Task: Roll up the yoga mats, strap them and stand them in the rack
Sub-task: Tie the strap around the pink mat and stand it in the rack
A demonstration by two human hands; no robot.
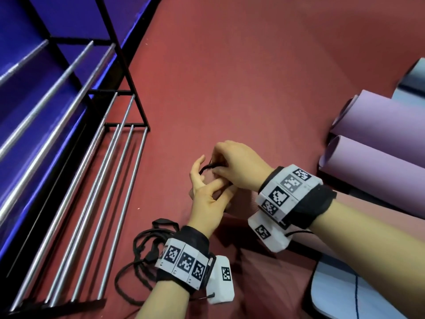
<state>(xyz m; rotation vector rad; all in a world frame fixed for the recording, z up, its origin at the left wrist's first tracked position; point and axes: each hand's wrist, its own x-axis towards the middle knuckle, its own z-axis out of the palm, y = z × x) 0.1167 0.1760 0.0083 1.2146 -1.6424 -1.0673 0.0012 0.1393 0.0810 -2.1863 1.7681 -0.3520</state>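
We're mid-floor (230, 77), both hands up on one black strap (207, 167). Right hand (239, 166) has fingers curled in, pinching it. Left hand (207, 201) sits just below, thumb up, fingers half spread, and the strap loops across it, but we can't tell if it's actually gripping.

More straps lie in a tangled heap (147, 249) by the left wrist, near the rack (110, 171), which holds no mat on the bars we can see.

Two purple rolled mats (379, 125) lie side by side at the floor's right edge, unstrapped as far as we can see.

Strap looks thin, limp, light and prob. snaggy, so we'd work it by the loop end. Mats look soft, springy foam and likely to unroll, so we'd grip around mid-roll w/ the whole hand.
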